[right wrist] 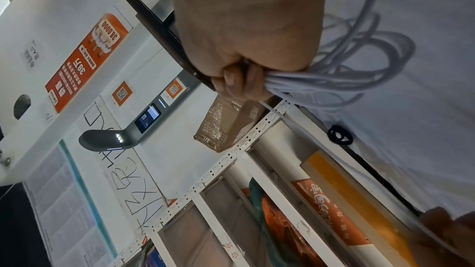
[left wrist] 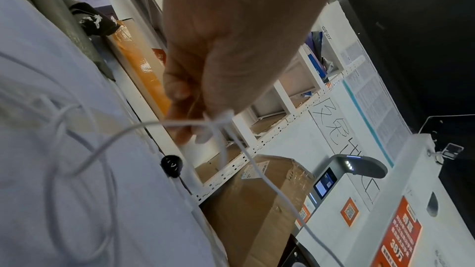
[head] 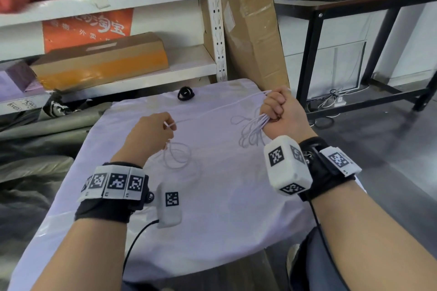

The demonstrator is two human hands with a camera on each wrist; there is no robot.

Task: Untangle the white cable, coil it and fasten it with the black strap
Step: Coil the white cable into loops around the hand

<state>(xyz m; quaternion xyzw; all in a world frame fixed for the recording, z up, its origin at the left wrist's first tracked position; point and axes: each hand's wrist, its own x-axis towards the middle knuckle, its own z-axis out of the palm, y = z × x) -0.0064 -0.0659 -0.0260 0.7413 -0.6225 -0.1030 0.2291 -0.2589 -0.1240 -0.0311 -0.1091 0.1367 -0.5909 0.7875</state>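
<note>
Head view: right hand (head: 281,113) is fisted round a bundle of gathered loops of the thin white cable (head: 251,129), loops hanging below the fist onto the white cloth-covered table (head: 212,196). One strand runs taut from the fist to the left hand (head: 151,134), which pinches it at the fingertips; slack loops lie on the cloth just below that hand. Looks mid-coil: most is gathered, the tail is still loose, strapping not begun. Small black looped strap (head: 186,94) sits untouched at the cloth's far edge, apart from both hands. White metal shelving (head: 216,30) with cardboard boxes stands behind the table; nothing blocks the strap.

Left wrist view: thumb and fingers clamp the cable where it crosses itself, possibly a small snag; can't tell if it's knotted. More slack curves over the cloth; strap (left wrist: 171,166) lies near the table edge.

Right wrist view: fingers curled tight on several parallel strands (right wrist: 295,81), loops fanning over the cloth. Strap (right wrist: 339,135) lies beyond, at the table edge.
</note>
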